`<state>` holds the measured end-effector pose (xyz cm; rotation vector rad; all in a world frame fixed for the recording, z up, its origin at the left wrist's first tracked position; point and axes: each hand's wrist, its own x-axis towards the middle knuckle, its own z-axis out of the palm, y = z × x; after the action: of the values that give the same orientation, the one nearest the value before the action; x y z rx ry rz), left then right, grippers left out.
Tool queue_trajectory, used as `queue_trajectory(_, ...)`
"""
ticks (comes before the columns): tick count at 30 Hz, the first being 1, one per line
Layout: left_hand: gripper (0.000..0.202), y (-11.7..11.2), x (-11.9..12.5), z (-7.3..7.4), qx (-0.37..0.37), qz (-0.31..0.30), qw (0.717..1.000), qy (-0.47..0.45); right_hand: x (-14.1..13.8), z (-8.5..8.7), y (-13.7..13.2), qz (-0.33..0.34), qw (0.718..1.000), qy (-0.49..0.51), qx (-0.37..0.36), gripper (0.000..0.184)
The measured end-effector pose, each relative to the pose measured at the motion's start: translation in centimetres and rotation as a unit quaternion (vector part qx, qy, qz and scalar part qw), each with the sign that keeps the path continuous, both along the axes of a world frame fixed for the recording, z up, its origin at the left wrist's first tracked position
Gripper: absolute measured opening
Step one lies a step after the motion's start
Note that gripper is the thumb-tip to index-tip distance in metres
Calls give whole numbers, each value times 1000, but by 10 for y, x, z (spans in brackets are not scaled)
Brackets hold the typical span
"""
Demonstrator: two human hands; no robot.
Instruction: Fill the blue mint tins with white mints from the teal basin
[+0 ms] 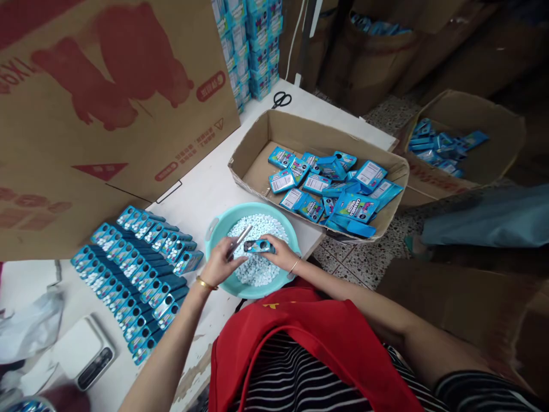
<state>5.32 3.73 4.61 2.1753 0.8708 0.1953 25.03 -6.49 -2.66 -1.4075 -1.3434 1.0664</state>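
Observation:
Over a turquoise basin [218, 227] of small pale candies [258, 277], my two hands work close together. My left hand [220, 264], with a gold bangle at its wrist, is closed around a slim silvery metal tool [241, 238]; its exact kind is unclear. Between the fingers of my right hand [281, 254] is a small blue candy box [256, 246], its end with openings turned up, right beside the tool. Left of the basin, rows of similar blue boxes [136, 267] stand on the white table [206, 166], many with white candies at their openings.
An open cardboard tray [253, 154] of loose blue boxes sits behind the basin. Black scissors [281, 100] lie near stacked blue packs [259, 48]. A large carton [107, 114] stands at left, a white scale [88, 352] at front left. Another carton [493, 143] with boxes is at right.

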Motion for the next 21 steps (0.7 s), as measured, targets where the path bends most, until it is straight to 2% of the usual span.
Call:
queue_trajectory(3,37,-20,0,-30,-26,21,998,-52,-7,3,-1,34,999,28,-22,31)
queue_trajectory(6,25,-34,-2,-40,-18,37,997,-64,-12,6,-4,60,997,26,-44,33)
queue_trajectory(10,22,-43,-11,-39,-2,64,996,-65,-16,9,-4,70,996,8,-57,36)
queue_trajectory(14,23,-48,-18,-38,-3,112,991,-72,-19,11,0,92,995,-12,-47,34)
queue_trajectory(17,21,-52,-18,-35,4,121,990,-76,-20,12,0,104,993,-36,-33,33)
queue_trajectory(21,21,-56,-22,-21,16,128,989,-76,-27,18,0,117,992,-42,-18,34)
